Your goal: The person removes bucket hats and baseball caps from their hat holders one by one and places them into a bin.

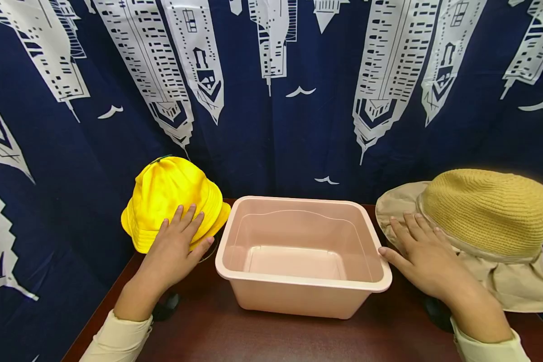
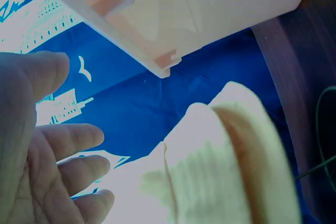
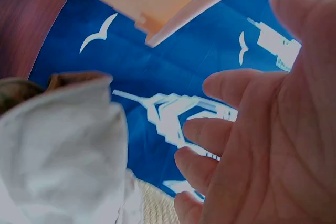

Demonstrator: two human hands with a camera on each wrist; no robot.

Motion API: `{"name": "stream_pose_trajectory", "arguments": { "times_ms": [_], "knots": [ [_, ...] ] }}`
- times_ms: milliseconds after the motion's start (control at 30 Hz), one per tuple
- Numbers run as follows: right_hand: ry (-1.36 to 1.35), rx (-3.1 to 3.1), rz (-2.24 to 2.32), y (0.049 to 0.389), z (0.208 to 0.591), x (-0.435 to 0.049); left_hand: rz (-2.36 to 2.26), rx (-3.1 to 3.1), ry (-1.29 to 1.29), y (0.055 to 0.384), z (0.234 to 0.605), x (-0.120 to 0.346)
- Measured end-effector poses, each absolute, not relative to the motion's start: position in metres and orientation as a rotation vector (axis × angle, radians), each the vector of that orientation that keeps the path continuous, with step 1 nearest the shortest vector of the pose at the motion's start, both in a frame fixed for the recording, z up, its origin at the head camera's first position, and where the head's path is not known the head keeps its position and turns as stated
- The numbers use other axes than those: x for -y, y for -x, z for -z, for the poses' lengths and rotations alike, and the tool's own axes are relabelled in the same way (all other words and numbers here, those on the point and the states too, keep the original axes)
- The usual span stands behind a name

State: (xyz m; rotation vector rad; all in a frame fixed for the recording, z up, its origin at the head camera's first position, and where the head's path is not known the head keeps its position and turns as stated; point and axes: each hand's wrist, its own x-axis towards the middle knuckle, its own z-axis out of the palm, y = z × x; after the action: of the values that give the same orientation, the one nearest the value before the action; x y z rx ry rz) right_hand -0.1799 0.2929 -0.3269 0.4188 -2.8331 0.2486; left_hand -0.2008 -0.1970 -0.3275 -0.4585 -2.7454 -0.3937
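A bright yellow bucket hat stands left of a pale pink plastic tub. My left hand is spread in front of the hat; in the left wrist view a gap shows between the fingers and the pale-looking hat brim. At the right lies a sun hat with a straw-coloured knitted crown and a wide beige cloth brim. My right hand is over that brim in the head view, fingers extended, its thumb beside the tub's rim. The right wrist view shows this hand holding nothing.
The tub stands on a dark reddish-brown table, its inside bare. Behind hangs a navy cloth printed with white upside-down buildings and birds. A thin cord hangs near the yellow hat.
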Motion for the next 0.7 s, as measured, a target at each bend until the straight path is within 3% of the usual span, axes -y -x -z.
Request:
{"name": "stream_pose_trajectory", "arguments": {
  "times_ms": [700],
  "knots": [
    [-0.712, 2.904, -0.349, 0.177, 0.33, -0.258, 0.089, 2.721, 0.675, 0.251, 0.251, 0.237]
  ]
}}
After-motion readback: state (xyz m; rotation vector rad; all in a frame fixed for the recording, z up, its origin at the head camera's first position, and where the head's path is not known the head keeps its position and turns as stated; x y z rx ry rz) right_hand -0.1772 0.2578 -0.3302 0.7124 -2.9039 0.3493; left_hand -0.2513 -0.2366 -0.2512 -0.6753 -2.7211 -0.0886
